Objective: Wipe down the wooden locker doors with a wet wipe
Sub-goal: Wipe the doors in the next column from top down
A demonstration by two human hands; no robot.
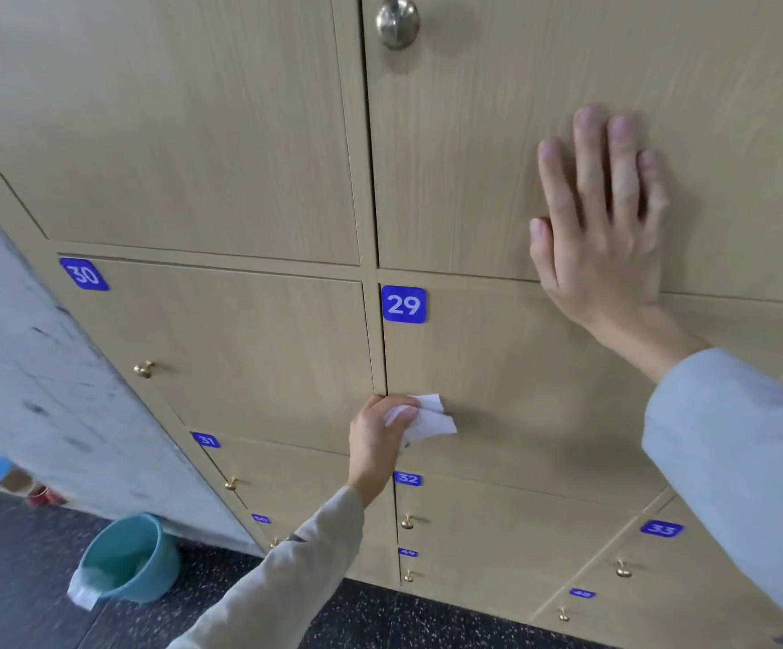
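Light wooden locker doors fill the view, each with a blue number tag. My left hand (378, 437) grips a crumpled white wet wipe (429, 420) and holds it against the lower left edge of door 29 (520, 377), right by the seam with door 30 (240, 330). My right hand (600, 227) lies flat with straight fingers on the door above 29 (474, 156), its heel reaching the gap between the two doors. Both arms wear light sleeves.
A round metal knob (397, 22) sticks out at the top. Small brass knobs (144, 369) sit on lower doors 31, 32 (407, 478) and 33. A teal bucket (130, 557) stands on the dark speckled floor by a grey concrete wall (29, 367).
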